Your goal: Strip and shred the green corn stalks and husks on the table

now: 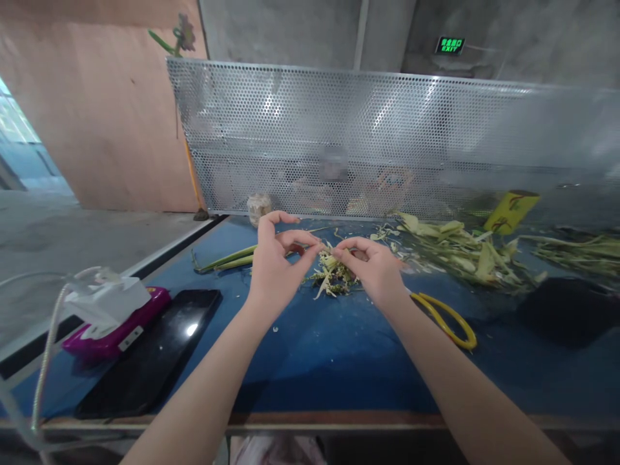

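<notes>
My left hand (281, 258) and my right hand (369, 266) meet over the middle of the blue table. Thumb and forefinger are pinched on each side, with the fingertips almost touching. A small pale-green plant piece (327, 250) shows between them; its exact shape is partly hidden by the fingers. Just below lies a small heap of pale and dark-green plant scraps (334, 282). Green stalks (230, 259) lie behind my left hand. Beside my right forearm rest yellow-handled scissors (448, 316), their blades hidden by the arm.
A phone (155, 349), a purple box (116, 329) and a white charger with cable (109, 300) occupy the left. Corn husks (469, 252), a yellow can (512, 212) and a black object (569, 310) lie right. A perforated metal panel (300, 123) stands behind; a jar (259, 208) is near it.
</notes>
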A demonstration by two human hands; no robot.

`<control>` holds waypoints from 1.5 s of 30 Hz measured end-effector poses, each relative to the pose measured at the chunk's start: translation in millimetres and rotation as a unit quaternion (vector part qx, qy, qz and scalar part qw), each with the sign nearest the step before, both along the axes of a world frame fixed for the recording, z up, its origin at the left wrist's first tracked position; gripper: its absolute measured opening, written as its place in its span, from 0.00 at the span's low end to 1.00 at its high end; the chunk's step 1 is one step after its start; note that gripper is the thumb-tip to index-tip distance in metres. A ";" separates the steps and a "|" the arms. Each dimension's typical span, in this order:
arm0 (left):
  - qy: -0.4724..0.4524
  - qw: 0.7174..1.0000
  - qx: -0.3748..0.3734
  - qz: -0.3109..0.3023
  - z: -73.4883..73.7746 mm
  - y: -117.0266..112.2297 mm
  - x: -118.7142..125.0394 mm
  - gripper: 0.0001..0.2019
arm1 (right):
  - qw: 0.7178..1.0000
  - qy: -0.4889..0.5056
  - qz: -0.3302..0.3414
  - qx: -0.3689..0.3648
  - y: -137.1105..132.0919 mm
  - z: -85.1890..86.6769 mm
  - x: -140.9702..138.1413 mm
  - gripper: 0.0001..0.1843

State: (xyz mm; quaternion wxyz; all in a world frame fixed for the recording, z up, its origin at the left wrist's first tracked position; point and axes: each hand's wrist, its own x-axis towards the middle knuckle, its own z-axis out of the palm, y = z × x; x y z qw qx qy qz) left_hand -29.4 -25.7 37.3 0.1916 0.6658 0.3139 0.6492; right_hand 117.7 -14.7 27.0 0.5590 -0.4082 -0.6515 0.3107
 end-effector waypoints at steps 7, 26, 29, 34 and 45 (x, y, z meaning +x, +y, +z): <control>0.001 0.999 -0.052 -0.012 1.1 -0.1 0.1 0.20 | 0.998 0.059 0.000 0.020 3.6 -1.7 2.6 0.14; 0.105 0.994 -0.023 0.026 -2.1 0.5 -4.9 0.15 | 0.988 -0.131 -0.006 0.087 -0.3 -0.1 -2.0 0.07; 0.135 0.990 -0.008 0.040 -3.6 -0.8 -4.5 0.14 | 0.979 -0.154 0.001 0.136 -1.3 -0.6 -2.3 0.04; 0.159 0.984 0.071 0.048 -0.6 -2.6 -3.9 0.09 | 0.979 -0.134 0.025 0.151 -0.3 -2.2 -1.3 0.02; 0.105 0.991 0.031 -0.082 5.2 -6.2 -4.7 0.33 | 0.991 -0.039 0.089 0.094 -6.5 8.7 2.3 0.05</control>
